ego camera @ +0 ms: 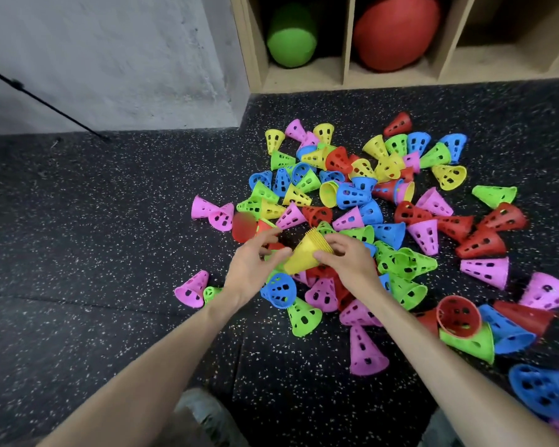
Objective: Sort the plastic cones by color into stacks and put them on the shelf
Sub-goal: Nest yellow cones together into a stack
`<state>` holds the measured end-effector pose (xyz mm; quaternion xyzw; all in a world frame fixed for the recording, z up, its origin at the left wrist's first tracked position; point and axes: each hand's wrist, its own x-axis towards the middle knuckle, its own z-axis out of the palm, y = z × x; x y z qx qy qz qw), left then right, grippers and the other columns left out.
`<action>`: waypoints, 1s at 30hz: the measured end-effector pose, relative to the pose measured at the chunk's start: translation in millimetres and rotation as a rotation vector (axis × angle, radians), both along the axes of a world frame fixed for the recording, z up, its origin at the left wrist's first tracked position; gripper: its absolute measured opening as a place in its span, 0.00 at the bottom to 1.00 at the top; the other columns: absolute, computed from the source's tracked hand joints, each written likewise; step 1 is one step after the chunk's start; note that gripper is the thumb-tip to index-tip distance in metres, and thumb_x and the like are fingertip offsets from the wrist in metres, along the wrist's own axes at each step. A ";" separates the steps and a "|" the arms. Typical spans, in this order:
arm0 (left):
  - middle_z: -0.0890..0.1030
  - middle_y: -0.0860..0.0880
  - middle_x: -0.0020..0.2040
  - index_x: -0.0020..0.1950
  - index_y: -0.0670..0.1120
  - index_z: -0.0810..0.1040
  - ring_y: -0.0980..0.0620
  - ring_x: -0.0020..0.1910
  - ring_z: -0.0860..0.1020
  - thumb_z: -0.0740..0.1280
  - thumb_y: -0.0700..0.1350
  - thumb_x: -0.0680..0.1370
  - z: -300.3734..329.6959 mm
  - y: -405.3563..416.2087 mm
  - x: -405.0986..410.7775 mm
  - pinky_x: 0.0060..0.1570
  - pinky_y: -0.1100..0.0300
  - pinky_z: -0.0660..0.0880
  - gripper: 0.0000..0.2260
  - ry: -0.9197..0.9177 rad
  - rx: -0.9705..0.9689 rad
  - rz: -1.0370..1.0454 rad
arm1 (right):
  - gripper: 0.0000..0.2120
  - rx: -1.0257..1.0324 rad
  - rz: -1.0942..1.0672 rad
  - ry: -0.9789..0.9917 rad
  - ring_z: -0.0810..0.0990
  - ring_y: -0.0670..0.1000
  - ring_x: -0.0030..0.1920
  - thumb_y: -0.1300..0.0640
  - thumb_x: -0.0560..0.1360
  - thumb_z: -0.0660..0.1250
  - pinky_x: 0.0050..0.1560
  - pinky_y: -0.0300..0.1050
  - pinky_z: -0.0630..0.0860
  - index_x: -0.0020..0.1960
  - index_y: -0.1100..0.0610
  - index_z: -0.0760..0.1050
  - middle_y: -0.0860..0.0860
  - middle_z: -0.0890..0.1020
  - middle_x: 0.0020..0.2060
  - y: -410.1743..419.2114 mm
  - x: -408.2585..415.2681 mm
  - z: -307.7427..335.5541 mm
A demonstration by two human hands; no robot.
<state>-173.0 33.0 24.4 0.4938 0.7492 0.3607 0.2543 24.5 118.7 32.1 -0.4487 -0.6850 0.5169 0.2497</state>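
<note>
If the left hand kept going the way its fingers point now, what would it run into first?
The left hand points up and right, fingertips already on the yellow cone stack held with the right hand. It would meet that stack first; depth beyond is unclear.

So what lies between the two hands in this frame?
In the head view, a nested stack of yellow cones lies between the left hand and the right hand; both hold it above the scattered cones.
</note>
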 end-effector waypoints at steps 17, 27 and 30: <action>0.74 0.49 0.72 0.71 0.51 0.76 0.50 0.57 0.82 0.64 0.43 0.84 -45.7 97.2 -77.9 0.58 0.52 0.81 0.16 0.496 -0.335 -0.171 | 0.14 -0.098 -0.006 0.118 0.73 0.20 0.42 0.58 0.77 0.73 0.41 0.18 0.66 0.46 0.39 0.75 0.32 0.78 0.43 20.1 0.2 -28.0; 0.83 0.50 0.56 0.56 0.51 0.83 0.53 0.52 0.82 0.75 0.47 0.76 -30.9 78.6 -76.1 0.53 0.51 0.82 0.10 0.425 -0.318 -0.119 | 0.15 -0.091 -0.021 0.133 0.76 0.27 0.45 0.57 0.76 0.74 0.55 0.36 0.68 0.45 0.38 0.74 0.31 0.77 0.43 18.3 1.2 -19.7; 0.83 0.49 0.55 0.58 0.49 0.83 0.52 0.52 0.81 0.75 0.47 0.76 -20.8 66.1 -75.8 0.55 0.53 0.81 0.11 0.349 -0.272 -0.082 | 0.10 -0.085 -0.024 0.114 0.76 0.40 0.55 0.56 0.76 0.74 0.63 0.43 0.68 0.52 0.43 0.78 0.33 0.76 0.47 14.0 1.1 -15.9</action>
